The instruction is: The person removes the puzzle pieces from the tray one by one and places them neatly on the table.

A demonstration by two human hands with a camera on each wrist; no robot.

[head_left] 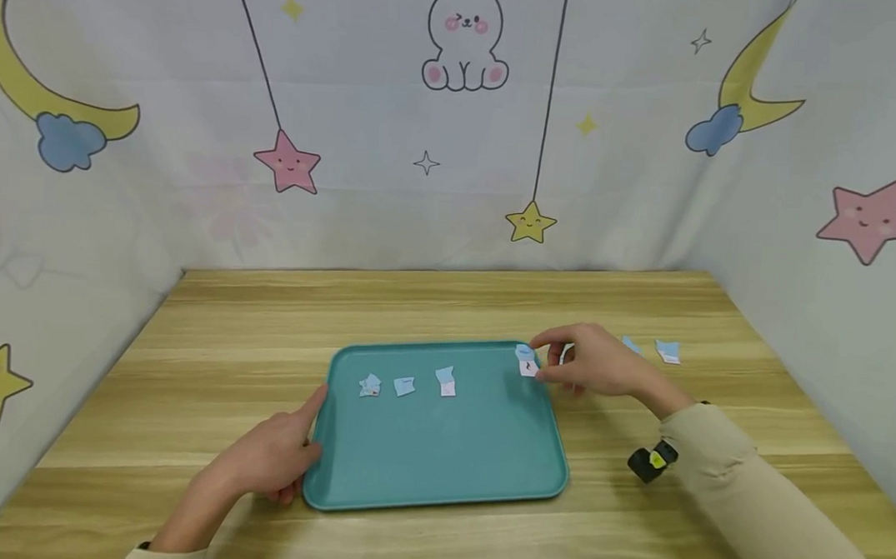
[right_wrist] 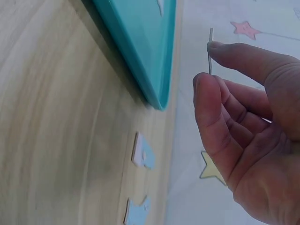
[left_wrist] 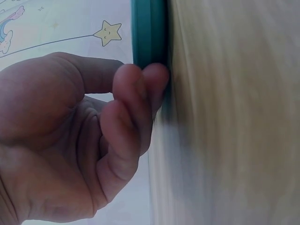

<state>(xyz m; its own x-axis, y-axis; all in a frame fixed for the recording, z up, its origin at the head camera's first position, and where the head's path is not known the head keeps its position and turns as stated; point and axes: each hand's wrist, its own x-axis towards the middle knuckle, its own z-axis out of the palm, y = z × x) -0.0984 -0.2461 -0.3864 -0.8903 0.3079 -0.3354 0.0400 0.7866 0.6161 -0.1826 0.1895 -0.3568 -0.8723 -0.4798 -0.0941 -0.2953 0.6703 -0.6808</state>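
Note:
My left hand (head_left: 271,455) is at the left side of the teal tray (head_left: 440,454), its index finger along the rim. Close up, the curled fingertips of my left hand (left_wrist: 117,112) meet the tray's edge (left_wrist: 149,33). Above the far right corner, my right hand (head_left: 595,361) pinches a thin blue-and-white puzzle piece (head_left: 527,362) between thumb and index finger. That piece (right_wrist: 210,35) appears edge-on in the right wrist view. Lying in the tray's upper left are small pieces: a ragged one (head_left: 370,385), a pale blue one (head_left: 404,386) and a blue-and-white one (head_left: 446,382).
Right of the tray, two more pieces lie on the wooden table, one partly behind my right hand (head_left: 630,345) and another farther right (head_left: 668,351). A white printed cloth (head_left: 376,201) surrounds the table at the back and sides. A black wrist device (head_left: 652,462) hangs by my right sleeve.

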